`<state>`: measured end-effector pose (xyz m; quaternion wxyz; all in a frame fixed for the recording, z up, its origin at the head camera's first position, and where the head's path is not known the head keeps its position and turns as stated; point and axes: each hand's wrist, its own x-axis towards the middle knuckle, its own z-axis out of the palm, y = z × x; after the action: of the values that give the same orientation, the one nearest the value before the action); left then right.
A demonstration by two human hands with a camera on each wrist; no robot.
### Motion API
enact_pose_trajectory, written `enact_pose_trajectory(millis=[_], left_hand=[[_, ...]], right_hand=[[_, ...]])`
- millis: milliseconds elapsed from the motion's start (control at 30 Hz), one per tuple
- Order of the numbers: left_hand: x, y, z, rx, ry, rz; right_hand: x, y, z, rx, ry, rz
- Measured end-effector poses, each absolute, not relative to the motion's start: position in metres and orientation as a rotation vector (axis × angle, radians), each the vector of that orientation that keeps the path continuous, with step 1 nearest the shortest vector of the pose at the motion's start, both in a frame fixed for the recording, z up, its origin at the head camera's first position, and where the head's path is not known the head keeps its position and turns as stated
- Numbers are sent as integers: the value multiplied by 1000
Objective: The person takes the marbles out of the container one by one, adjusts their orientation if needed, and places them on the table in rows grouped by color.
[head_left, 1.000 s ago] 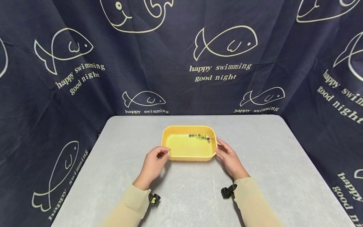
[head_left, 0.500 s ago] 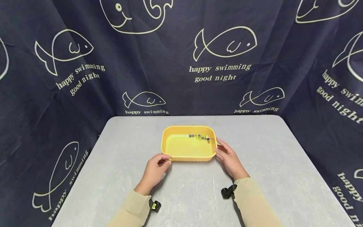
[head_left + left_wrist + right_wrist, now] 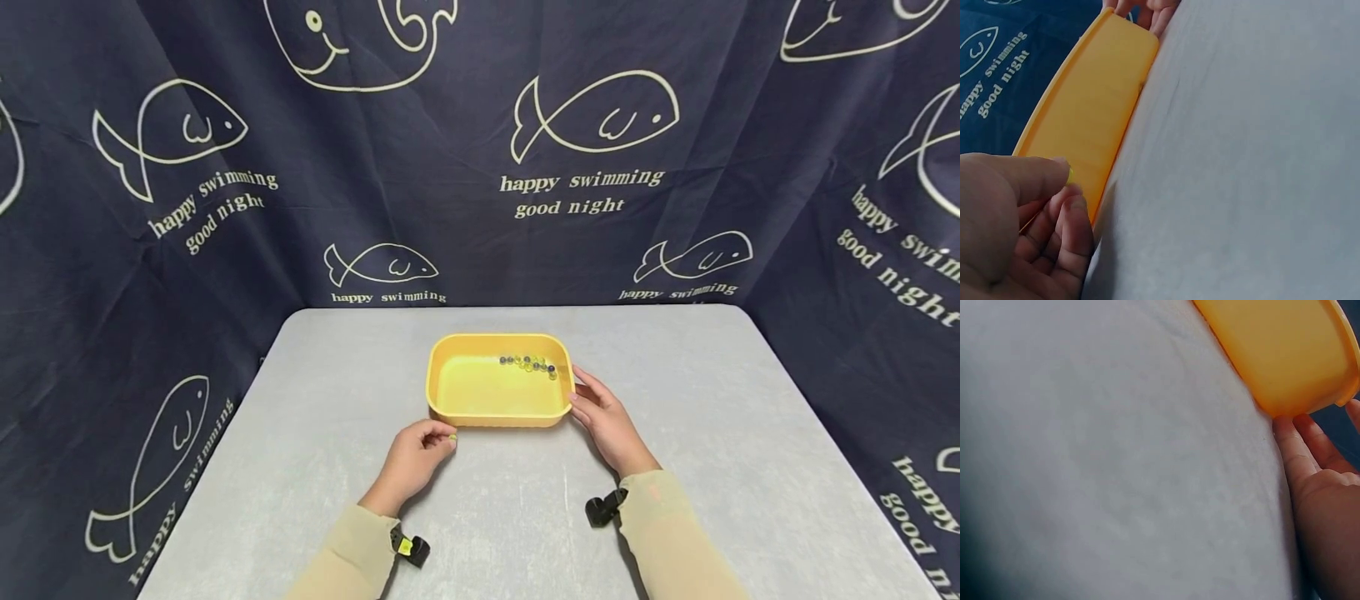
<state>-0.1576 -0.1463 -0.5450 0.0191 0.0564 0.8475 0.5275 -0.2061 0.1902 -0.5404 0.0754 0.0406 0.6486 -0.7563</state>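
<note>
A yellow plastic bin (image 3: 480, 421) stands on the table, with several blue and yellowish clear marbles (image 3: 527, 363) grouped near its back right corner. My left hand (image 3: 412, 458) is just in front of the bin's front left corner. It pinches a small yellow marble (image 3: 453, 437) between thumb and finger; in the left wrist view only a sliver of this marble (image 3: 1071, 174) shows at the fingertips. At the bin's right end, my right hand (image 3: 609, 425) rests its extended fingertips against the wall. The right wrist view shows these fingers (image 3: 1297, 453) touching the bin's lower edge.
The grey table (image 3: 510, 533) extends around the bin on all sides. Dark blue cloth (image 3: 465, 192) with fish drawings and lettering hangs behind it and at both sides. Each wrist wears a small black camera, such as the right wrist's camera (image 3: 602, 509).
My left hand has moved from the bin's front left rim down and slightly right, in front of the bin, with the yellow marble in its fingertips. The right hand and bin have stayed in place.
</note>
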Motion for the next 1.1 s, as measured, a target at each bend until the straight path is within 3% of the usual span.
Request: enact_pose_trajectory(millis=[1100], left_hand=[[-159,-135,-545,212,2883,1376]], right_hand=[[-205,191,-542,141,1975,-2247]])
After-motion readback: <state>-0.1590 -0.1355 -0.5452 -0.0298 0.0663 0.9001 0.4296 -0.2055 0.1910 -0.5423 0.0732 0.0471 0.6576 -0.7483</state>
